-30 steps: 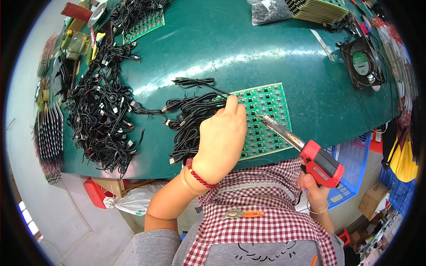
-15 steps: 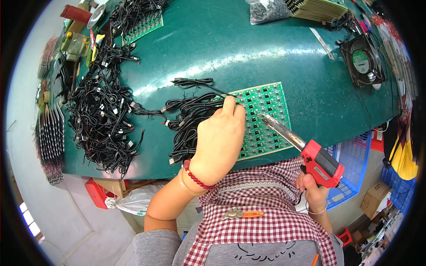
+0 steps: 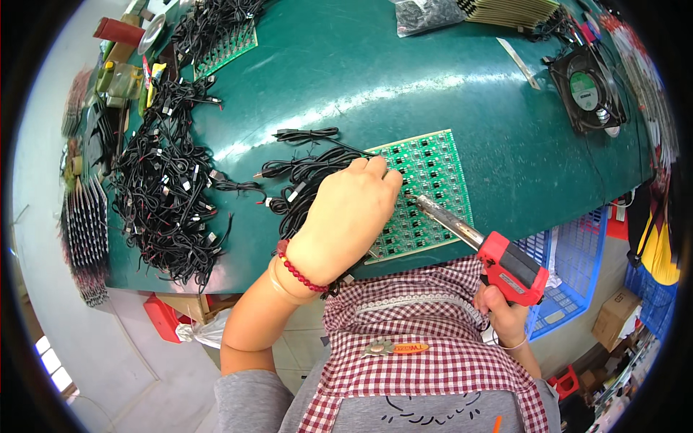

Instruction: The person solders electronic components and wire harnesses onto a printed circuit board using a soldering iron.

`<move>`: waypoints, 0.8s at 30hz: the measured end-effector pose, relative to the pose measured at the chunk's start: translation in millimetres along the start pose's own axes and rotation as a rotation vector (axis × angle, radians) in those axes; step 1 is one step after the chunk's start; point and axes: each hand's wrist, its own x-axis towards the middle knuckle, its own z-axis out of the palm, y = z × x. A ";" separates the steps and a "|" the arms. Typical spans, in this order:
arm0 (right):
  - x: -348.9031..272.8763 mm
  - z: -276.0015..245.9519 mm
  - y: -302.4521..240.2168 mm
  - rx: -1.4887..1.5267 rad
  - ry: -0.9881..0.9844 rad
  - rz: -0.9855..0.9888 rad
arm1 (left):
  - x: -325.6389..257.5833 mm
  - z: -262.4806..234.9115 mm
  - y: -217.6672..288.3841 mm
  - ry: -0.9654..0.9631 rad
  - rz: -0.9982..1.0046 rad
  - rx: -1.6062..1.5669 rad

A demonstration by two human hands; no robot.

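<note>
Black cable pile (image 3: 162,195) noted at L of green bench (image 3: 346,79). L hand (image 3: 346,216) laid on green circuit board (image 3: 426,191) at centre, fingers pressed together. Red soldering gun (image 3: 498,256) gripped by R hand (image 3: 505,314), tip at board.

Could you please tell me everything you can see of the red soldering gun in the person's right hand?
The soldering gun has a boxy red plastic body with a pistol grip and a long, slim metal barrel. The right hand grips its handle below the table edge. The barrel slants up and to the left over the green circuit board, and its tip comes down on the board right beside the left hand's fingertips. Whether the tip truly touches a joint cannot be told.
</note>
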 end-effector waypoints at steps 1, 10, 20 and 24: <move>-0.6 0.1 0.3 0.001 0.002 0.000 | 1.1 -0.1 -1.1 -0.018 0.030 -0.003; -0.8 6.8 1.1 -0.115 -0.021 -0.010 | 2.1 -0.6 0.2 -0.003 0.032 0.007; -2.1 9.9 4.5 -0.101 -0.015 -0.121 | 1.0 -0.7 2.5 -0.002 0.034 0.028; -4.7 5.9 12.0 -0.148 -0.025 -0.145 | 0.6 -0.7 3.0 -0.003 0.031 0.036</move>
